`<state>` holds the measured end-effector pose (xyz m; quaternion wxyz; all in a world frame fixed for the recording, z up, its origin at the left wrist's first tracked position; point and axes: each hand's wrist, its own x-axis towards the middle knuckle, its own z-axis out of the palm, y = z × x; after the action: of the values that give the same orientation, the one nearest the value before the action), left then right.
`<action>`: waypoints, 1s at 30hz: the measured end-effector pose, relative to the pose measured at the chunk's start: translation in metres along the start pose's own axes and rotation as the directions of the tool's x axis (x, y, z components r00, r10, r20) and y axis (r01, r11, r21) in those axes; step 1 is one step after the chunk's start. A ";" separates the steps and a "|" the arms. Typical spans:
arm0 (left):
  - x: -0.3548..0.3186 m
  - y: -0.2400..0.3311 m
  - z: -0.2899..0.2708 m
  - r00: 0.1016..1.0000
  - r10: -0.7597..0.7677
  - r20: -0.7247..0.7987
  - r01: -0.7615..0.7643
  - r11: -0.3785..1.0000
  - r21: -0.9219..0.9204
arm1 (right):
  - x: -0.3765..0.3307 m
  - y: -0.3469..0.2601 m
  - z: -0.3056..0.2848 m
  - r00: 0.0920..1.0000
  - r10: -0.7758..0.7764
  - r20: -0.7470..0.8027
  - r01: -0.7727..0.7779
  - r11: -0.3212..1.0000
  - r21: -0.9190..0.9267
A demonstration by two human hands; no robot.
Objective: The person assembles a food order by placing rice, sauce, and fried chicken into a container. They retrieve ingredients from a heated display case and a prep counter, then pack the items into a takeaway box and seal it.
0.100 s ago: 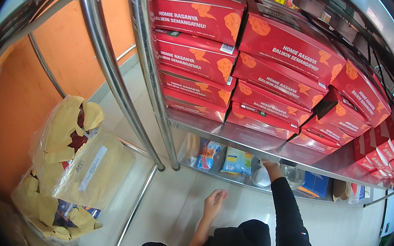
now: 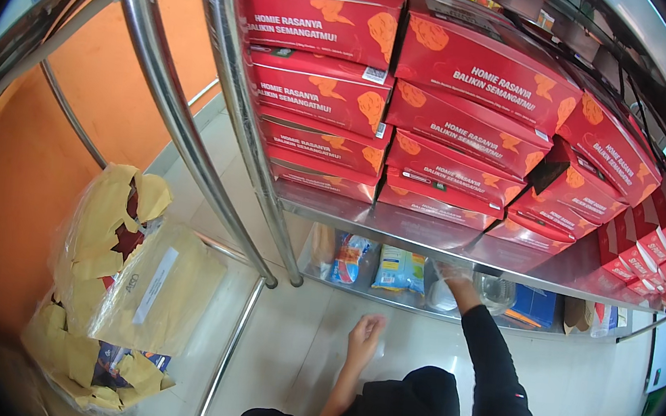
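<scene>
My right hand (image 2: 457,283) reaches under the upper metal shelf into the lower one. Its fingers are partly hidden by the shelf edge and blurred, so I cannot make out whether they grip anything. Just beside it lie a white rounded item (image 2: 442,298) and a clear plastic container (image 2: 494,292). A blue-and-yellow packet (image 2: 399,271) and a blue-and-red packet (image 2: 351,260) sit further left on that shelf. My left hand (image 2: 366,335) hovers over the floor with loosely curled fingers, nothing visible in them.
Red cardboard boxes (image 2: 463,130) stand stacked on the upper metal shelf (image 2: 396,225). Shiny metal posts (image 2: 239,93) rise at the left. Beyond them, a torn brown-paper package in clear plastic (image 2: 178,293) rests by an orange wall (image 2: 8,206). A blue flat item (image 2: 532,306) lies on the lower shelf.
My right hand has shifted slightly down and to the right, so more of it shows below the shelf edge. My left hand has barely moved.
</scene>
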<state>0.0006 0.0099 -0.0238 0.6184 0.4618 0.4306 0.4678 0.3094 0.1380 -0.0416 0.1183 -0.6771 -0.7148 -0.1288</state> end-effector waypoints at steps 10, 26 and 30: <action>-0.006 0.011 0.008 0.972 -0.173 -0.160 0.118 0.946 -0.302 | -0.022 -0.101 -0.165 0.906 -0.154 0.394 0.021 0.947 0.321; -0.012 0.046 -0.009 0.989 -0.148 -0.022 0.127 0.906 -0.403 | 0.008 -0.054 -0.145 0.746 0.112 0.657 -0.005 0.987 -0.163; -0.062 0.154 -0.010 0.992 -0.116 0.058 0.125 0.737 -0.664 | -0.038 -0.089 -0.208 0.896 -0.150 0.418 -0.095 0.855 0.510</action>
<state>-0.0485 -0.0279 0.1302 0.7739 0.1851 0.2603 0.5468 0.2214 0.0261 0.1384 0.1279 -0.6206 -0.7405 0.2241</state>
